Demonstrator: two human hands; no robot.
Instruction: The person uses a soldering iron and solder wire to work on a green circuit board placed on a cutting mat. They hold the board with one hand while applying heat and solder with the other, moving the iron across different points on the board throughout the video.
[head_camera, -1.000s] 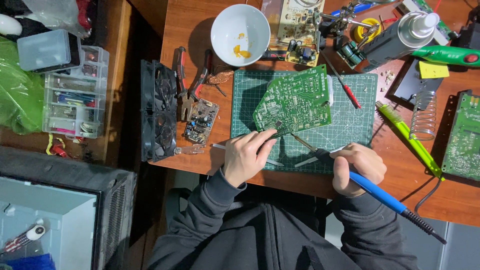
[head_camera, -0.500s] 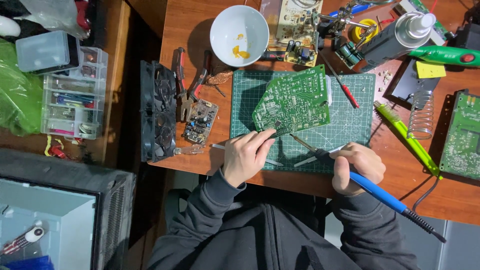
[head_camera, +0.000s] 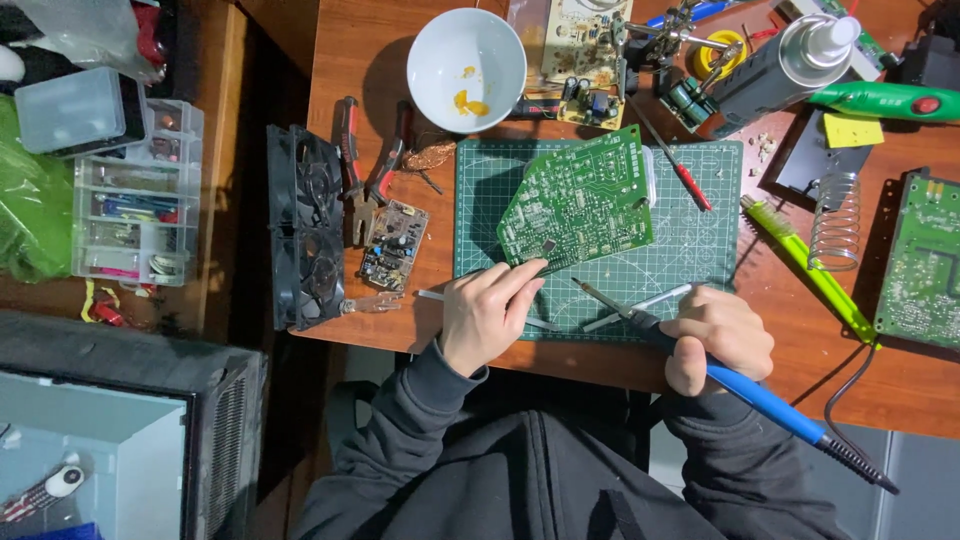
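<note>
A: Grip first. Your right hand (head_camera: 722, 335) is closed in a fist around the blue soldering iron (head_camera: 745, 388), tip pointing up-left over the green cutting mat (head_camera: 700, 255).

B: And the left?

A: Your left hand (head_camera: 485, 312) has its fingers pinched on the lower corner of the green circuit board (head_camera: 580, 200), thumb and forefinger at the edge. A thin strand under that hand, solder maybe, can't tell if you're gripping it.

B: Board looks how?

A: Green, angular outline, solder side up, pale traces and silver dots, one small dark square part near your fingertips. It lies on the mat, rotated askew; can't tell whether it's flat.

B: Iron tip touching it?

A: No, apart, just below-right of the board. Metal tweezers (head_camera: 640, 305) lie beside the tip on the mat.

B: Around?

A: White bowl (head_camera: 466, 55) with orange bits above the mat, red-handled pliers (head_camera: 375, 165) left, small brown board (head_camera: 393, 243) beside them, black fan block (head_camera: 305, 230) at the desk edge, red screwdriver (head_camera: 680, 170) on the mat's upper right, coil iron stand (head_camera: 835, 220) further right.
</note>
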